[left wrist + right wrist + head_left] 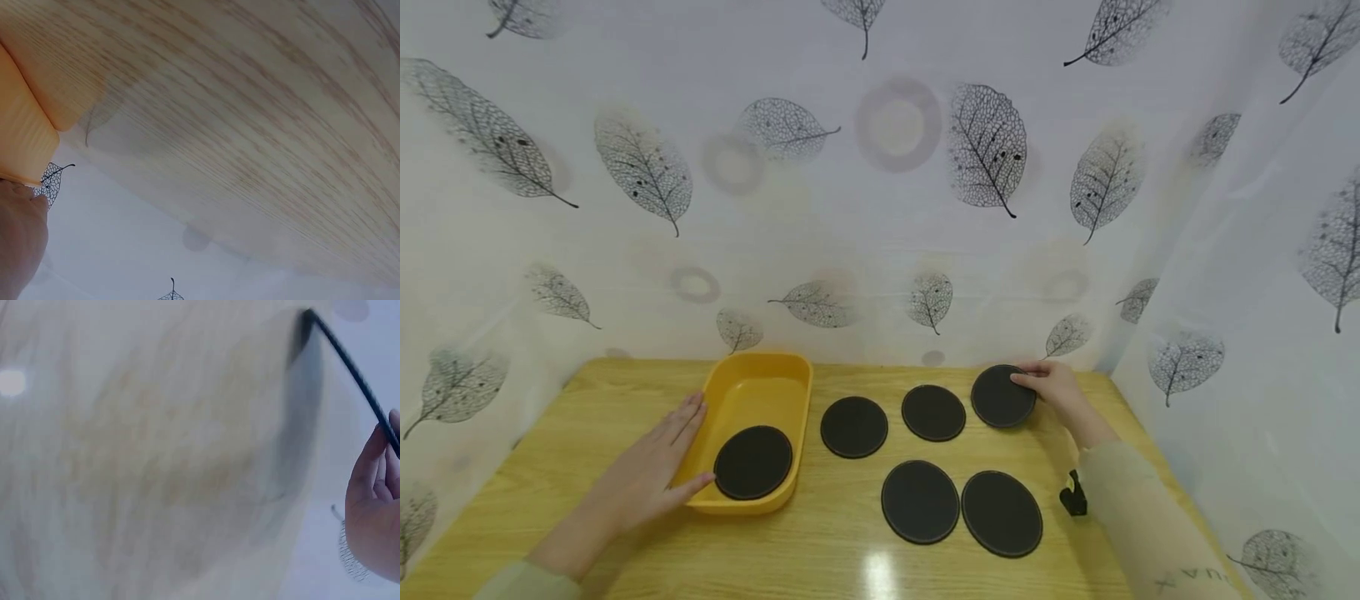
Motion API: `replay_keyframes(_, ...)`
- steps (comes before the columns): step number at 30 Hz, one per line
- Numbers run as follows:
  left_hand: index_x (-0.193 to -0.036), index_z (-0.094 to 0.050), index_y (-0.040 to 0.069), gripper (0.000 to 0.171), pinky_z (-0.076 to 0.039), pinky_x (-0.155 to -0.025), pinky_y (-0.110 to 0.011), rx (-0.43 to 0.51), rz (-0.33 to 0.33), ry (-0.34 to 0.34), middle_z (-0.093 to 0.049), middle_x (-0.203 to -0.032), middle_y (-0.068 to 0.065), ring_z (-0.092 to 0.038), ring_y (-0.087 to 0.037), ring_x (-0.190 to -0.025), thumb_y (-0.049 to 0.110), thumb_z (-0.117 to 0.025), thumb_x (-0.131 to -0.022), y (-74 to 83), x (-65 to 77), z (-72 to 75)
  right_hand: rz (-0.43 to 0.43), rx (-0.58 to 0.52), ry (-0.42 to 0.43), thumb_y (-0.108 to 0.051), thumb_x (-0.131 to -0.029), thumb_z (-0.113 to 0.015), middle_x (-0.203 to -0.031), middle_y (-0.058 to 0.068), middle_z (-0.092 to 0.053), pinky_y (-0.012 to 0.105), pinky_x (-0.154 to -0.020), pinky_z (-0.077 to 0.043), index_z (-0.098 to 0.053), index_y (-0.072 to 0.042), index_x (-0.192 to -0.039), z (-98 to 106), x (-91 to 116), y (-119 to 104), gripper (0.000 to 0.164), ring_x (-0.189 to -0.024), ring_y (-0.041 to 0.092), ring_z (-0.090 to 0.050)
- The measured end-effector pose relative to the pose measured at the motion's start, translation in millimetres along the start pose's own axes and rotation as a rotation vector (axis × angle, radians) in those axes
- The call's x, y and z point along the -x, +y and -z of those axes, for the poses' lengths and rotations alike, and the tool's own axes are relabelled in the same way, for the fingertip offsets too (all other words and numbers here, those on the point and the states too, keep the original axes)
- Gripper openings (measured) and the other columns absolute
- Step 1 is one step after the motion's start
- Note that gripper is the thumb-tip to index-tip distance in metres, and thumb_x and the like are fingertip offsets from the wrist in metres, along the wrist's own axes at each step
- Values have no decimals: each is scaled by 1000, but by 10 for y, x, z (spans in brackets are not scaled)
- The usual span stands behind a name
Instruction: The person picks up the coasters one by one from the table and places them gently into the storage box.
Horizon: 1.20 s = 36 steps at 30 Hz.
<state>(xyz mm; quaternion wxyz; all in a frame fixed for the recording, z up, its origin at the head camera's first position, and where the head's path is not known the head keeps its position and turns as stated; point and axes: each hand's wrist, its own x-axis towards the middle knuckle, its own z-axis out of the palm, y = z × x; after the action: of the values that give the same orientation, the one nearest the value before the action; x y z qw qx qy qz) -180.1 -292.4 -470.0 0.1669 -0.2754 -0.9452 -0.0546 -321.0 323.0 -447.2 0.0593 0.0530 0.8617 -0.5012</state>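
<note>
In the head view my right hand (1060,396) pinches the right edge of a round black coaster (1000,397) at the back right. The right wrist view shows this coaster (353,365) edge-on, tilted and raised off the table, between thumb and fingers. My left hand (651,467) rests with straight fingers along the left side of a yellow plastic tray (805,392), thumb stretched across its near left corner. Inside the tray's near end lies another black coaster (752,462). The left wrist view catches only part of the left hand (22,237) against the tray wall (25,125).
Several more black coasters lie flat on the wooden table (827,550) right of the tray, among them a back one (933,412) and a front one (1002,513). A small black item (1073,493) shows beside the right sleeve. A leaf-patterned curtain (880,250) borders the table.
</note>
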Motion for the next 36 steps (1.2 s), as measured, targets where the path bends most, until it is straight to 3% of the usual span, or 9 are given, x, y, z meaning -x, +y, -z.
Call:
replay_keyframes(4,-160,-36,-10,94,11,-128,-12,0,-8,8,-38,-166,-32,-14,-23,-167,53,-68,-98,-1,0,-5,-5,-43,24,-24,-105,-68,-123,8,-69,12,-80,-59,-56,10,-145,-37,55,-171,53,-83,-7,-65)
replay_keyframes(7,-160,-36,-10,94,11,-128,-11,5,-4,6,-38,-166,-31,-19,-26,-166,53,-67,-98,7,-4,-9,-11,-126,30,-22,-107,-66,-124,9,-66,13,-81,-60,-55,10,-147,-90,99,-328,53,-81,-7,-66)
replay_keyframes(15,-160,-36,-10,93,13,-127,-10,14,6,-2,-37,-167,-32,-16,-24,-167,52,-69,-98,15,-12,-9,25,-301,-12,-16,-106,-65,-106,-2,-69,13,-76,-61,-58,13,-143,-447,136,-734,47,-76,-3,-70)
replay_keyframes(18,-160,-36,-11,94,14,-126,-10,9,3,-2,-38,-166,-32,-19,-27,-166,52,-69,-98,7,-10,-4,45,-314,-34,-15,-106,-65,-104,0,-70,13,-75,-61,-61,13,-140,-643,140,-901,44,-75,-2,-71)
replay_keyframes(23,-159,-37,-10,95,15,-126,-10,0,16,-12,-38,-166,-32,-29,-35,-163,54,-69,-97,-11,-9,-7,80,-335,-79,-14,-105,-68,-122,12,-69,15,-75,-61,-67,10,-134,-1023,209,-1230,38,-76,1,-70)
replay_keyframes(26,-160,-36,-10,96,15,-126,-10,-5,19,-17,-37,-166,-32,-30,-36,-162,54,-69,-97,-13,-8,-10,95,-340,-108,-12,-103,-70,-123,17,-70,18,-74,-61,-71,8,-129,-1282,266,-1401,33,-75,3,-70)
replay_keyframes(32,-159,-37,-11,96,14,-127,-12,-19,-3,-3,-38,-166,-32,-21,-30,-165,54,-69,-96,-15,-8,-10,109,-336,-198,-12,-100,-73,-114,17,-78,22,-76,-64,-76,4,-123,-1819,378,-1636,28,-74,4,-70)
replay_keyframes(36,-159,-36,-11,98,14,-128,-13,-29,-25,8,-39,-165,-32,-5,-19,-168,55,-69,-95,-26,-15,-4,143,-325,-253,-13,-100,-73,-114,19,-79,24,-74,-64,-77,3,-122,-2154,473,-1729,27,-74,4,-69)
